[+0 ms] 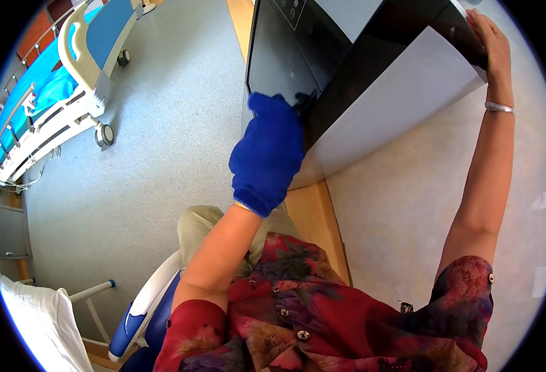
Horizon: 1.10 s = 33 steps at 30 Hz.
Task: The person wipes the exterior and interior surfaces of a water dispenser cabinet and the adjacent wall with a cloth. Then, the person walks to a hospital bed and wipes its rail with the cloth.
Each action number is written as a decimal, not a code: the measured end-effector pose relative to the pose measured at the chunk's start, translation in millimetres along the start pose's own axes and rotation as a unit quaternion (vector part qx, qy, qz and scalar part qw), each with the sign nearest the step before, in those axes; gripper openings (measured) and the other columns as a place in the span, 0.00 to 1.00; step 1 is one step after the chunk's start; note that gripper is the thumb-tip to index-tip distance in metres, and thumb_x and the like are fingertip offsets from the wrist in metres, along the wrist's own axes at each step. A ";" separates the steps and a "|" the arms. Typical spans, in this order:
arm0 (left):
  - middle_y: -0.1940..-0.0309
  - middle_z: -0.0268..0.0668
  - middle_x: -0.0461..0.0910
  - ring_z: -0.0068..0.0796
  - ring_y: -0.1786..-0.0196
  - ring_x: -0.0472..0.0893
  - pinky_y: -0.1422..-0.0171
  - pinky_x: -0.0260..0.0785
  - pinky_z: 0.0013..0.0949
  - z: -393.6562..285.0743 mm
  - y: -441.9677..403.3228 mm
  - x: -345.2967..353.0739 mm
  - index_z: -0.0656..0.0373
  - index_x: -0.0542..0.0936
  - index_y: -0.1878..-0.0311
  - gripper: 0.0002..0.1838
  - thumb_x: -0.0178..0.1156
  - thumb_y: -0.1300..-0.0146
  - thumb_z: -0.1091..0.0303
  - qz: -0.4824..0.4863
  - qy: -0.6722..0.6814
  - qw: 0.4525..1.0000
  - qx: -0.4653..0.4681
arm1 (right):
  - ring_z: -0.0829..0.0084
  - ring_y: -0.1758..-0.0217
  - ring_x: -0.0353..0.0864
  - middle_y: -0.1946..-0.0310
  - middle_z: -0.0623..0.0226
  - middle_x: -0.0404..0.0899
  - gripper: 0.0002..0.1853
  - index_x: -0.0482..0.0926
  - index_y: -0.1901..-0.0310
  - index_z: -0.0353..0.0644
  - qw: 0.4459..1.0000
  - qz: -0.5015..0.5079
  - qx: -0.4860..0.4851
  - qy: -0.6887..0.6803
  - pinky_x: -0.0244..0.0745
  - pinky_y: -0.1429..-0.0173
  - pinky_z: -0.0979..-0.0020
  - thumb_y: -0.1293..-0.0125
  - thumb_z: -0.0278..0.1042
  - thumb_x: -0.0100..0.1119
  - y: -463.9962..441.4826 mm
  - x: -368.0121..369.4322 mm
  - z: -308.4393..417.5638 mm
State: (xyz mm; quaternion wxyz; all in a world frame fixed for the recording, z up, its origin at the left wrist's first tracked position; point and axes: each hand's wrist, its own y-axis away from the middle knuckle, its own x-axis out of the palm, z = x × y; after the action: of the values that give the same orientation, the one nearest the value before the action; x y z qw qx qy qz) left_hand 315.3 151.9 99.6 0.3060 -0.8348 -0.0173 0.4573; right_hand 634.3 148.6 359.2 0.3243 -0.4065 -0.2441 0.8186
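Observation:
A blue knitted glove [270, 152] with a ribbed cuff covers my left hand [267, 133]. That hand is at the glossy dark front panel [282, 59] of a tall black-and-white appliance [397, 93]. The glove hides how the fingers are bent. Touch icons show near the panel's top. My right hand [491, 43] is bare, with a silver bangle at the wrist. It reaches up to the appliance's far top corner, its fingers hooked over the edge and the thumb out of sight.
A hospital bed [78, 68] with blue bedding and wheels stands at the left. Below it are a white cloth [40, 322] and a blue-and-white chair arm [143, 310]. The pale wall [397, 198] runs along my right, with a wooden skirting board [322, 217] at its foot.

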 end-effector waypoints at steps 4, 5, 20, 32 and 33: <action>0.61 0.58 0.76 0.46 0.55 0.76 0.54 0.71 0.34 31.2 26.2 26.2 0.78 0.71 0.49 0.20 0.48 0.42 0.73 -0.070 -0.303 0.926 0.213 | 0.70 0.44 0.74 0.51 0.59 0.77 0.24 0.78 0.51 0.34 1.000 -0.012 0.020 0.002 0.63 0.36 0.74 0.37 0.48 0.54 0.5 2.8 2.7; 0.61 0.58 0.76 0.46 0.55 0.76 0.54 0.71 0.34 34.2 28.3 23.4 0.78 0.71 0.49 0.20 0.48 0.42 0.73 -0.070 -0.303 0.926 0.212 | 0.70 0.44 0.74 0.51 0.59 0.77 0.23 0.78 0.51 0.34 1.000 -0.011 0.018 0.000 0.63 0.36 0.74 0.37 0.48 0.54 0.9 2.6 3.0; 0.77 0.41 0.76 0.42 0.69 0.77 0.64 0.68 0.40 19.8 10.1 -4.9 0.57 0.75 0.80 0.03 0.57 0.55 0.70 -0.049 0.243 0.958 0.146 | 0.70 0.44 0.74 0.52 0.59 0.78 0.23 0.78 0.51 0.33 1.000 -0.005 0.015 -0.002 0.64 0.36 0.74 0.37 0.46 0.55 -2.1 -0.8 -0.2; 0.73 0.48 0.79 0.43 0.66 0.78 0.61 0.70 0.38 31.5 17.2 17.1 0.61 0.77 0.67 0.07 0.56 0.50 0.72 0.156 0.139 0.966 -0.152 | 0.72 0.47 0.76 0.52 0.61 0.78 0.22 0.78 0.52 0.32 0.999 -0.014 0.028 -0.017 0.67 0.40 0.77 0.37 0.45 0.56 -5.3 -0.6 -2.9; 0.72 0.48 0.79 0.44 0.66 0.78 0.61 0.70 0.38 27.7 19.4 7.9 0.62 0.76 0.66 0.08 0.57 0.50 0.71 0.074 0.183 0.979 -0.046 | 0.72 0.47 0.76 0.52 0.61 0.78 0.22 0.78 0.52 0.32 0.999 -0.014 0.027 -0.017 0.67 0.40 0.77 0.37 0.45 0.56 -6.9 -1.0 -4.5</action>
State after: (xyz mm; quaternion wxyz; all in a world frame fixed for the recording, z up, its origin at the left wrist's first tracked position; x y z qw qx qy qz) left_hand 293.5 152.3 72.6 0.2304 -0.9165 0.0798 0.3171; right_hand 640.7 153.1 361.8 0.3419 -0.3803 -0.2332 0.8271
